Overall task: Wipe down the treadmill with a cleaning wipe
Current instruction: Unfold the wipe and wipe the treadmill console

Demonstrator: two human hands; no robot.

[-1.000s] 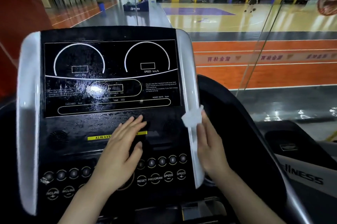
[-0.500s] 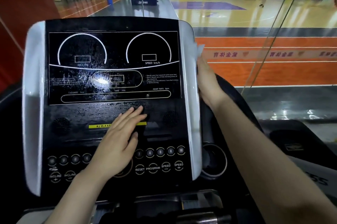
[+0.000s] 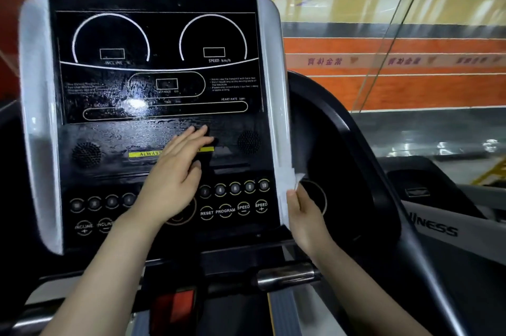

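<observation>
Wipe against the right silver trim of the console.

My right hand (image 3: 305,216) holds the white cleaning wipe (image 3: 287,185), fingers curled around it, pressing it to the lower part of the treadmill console's (image 3: 153,43) right silver edge (image 3: 269,67). My left hand (image 3: 175,177) lies flat, fingers straight and together, on the black panel over the yellow label (image 3: 143,154).

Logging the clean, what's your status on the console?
Left hand flat on console. Right hand pinches wipe against right silver trim. Nothing in the way.
</observation>
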